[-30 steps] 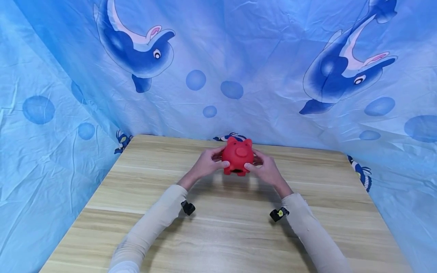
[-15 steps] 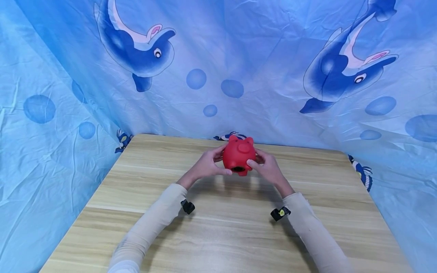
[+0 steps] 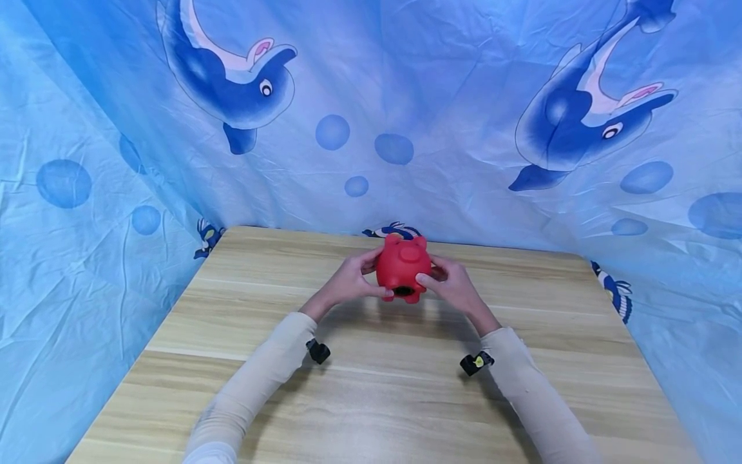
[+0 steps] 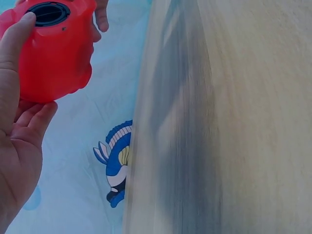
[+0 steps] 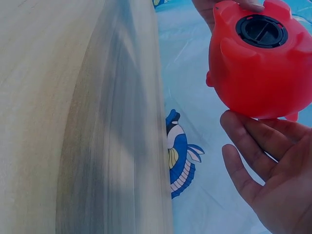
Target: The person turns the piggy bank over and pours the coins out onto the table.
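A red piggy bank [image 3: 400, 267] is held up over the far part of the table, between both hands. It leans back, snout up, so the round black plug [image 5: 262, 30] in its belly shows. My left hand [image 3: 350, 278] grips one side, with the thumb at the plug's rim in the left wrist view and the fingers round the back. On the other side, my right hand [image 3: 455, 283] holds it with the thumb on the lower front. In the right wrist view, fingertips [image 5: 234, 122] of that hand touch the red body.
The wood-grain table [image 3: 371, 399] reaches out under both forearms. Right behind the piggy bank, past the table's far edge, hangs a blue curtain [image 3: 452, 129] printed with dolphins. Each wrist carries a small black camera, one on the left [image 3: 317, 351] and one on the right [image 3: 475, 363].
The piggy bank has tipped back, bringing its belly plug into fuller view, then sunk slightly. My left thumb has slid down from its front to beside the plug.
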`<state>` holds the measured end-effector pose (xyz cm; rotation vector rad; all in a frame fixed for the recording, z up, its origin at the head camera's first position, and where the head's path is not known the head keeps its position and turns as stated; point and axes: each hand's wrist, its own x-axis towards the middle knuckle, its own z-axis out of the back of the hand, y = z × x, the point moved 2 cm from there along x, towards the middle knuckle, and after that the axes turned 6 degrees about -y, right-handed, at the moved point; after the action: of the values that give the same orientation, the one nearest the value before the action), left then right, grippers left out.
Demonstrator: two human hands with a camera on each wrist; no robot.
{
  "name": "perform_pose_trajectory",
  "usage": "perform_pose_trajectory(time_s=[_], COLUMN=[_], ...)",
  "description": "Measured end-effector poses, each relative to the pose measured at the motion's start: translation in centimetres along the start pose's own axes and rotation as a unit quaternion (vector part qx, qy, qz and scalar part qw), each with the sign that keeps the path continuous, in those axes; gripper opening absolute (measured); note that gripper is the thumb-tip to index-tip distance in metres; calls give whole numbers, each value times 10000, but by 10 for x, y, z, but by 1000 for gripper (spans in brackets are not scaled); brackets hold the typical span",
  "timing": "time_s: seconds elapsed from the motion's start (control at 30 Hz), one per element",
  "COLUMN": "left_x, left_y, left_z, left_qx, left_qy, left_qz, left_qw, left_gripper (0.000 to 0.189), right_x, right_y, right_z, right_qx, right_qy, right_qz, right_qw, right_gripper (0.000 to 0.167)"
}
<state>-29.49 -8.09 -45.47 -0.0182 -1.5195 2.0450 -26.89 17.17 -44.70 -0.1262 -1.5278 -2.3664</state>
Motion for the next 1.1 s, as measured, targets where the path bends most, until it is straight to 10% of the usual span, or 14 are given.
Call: perform_pose_trajectory(time_s=[1.1], left_x=[-2], left_y=[4], left_z=[-1], left_qx=[-472], left_qy=[-315], left_qz=[905], left_qw=[9943], left_gripper=[82], right_x=[0], right_y=[10], right_z=[6], right_qx=[-400], right_qy=[26], right_qz=[-322], right_qw=[9987], right_gripper=[62])
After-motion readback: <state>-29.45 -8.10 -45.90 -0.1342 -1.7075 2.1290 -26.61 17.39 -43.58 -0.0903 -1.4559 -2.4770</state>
